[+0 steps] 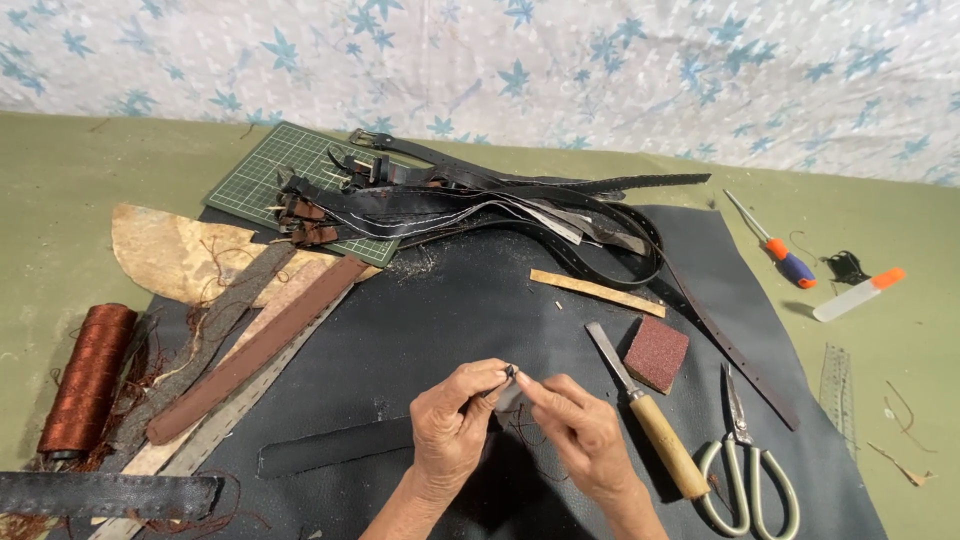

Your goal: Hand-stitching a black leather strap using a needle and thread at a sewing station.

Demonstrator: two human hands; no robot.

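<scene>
A small dark piece (508,385), too small to identify, sits between the 2 hands at the lower middle of the black leather sheet (470,300). The left hand (452,420) pinches it with thumb and fingers closed on its upper end. The right hand (580,430) meets it from 3 o'clock, fingertips (528,383) pressed together against the same piece. Loose reddish thread lies under the hands.

At 3 o'clock of the right hand lies a wooden-handled knife (645,410), blade pointing to 11 o'clock, with a brown sanding block (657,352) just beside it. The scissors (745,460) lie further out at 3 o'clock, shut. A thin wooden strip (597,292) lies at 1 o'clock.

At 12 o'clock a pile of black belts (480,200) overlaps a green cutting mat (290,180). At 10 o'clock lie a brown leather strap (255,350) and a metal ruler (215,425); a spool of copper-coloured thread (88,378) lies at 9 o'clock. A screwdriver (775,245) rests well apart at 2 o'clock on the green table (60,200).
</scene>
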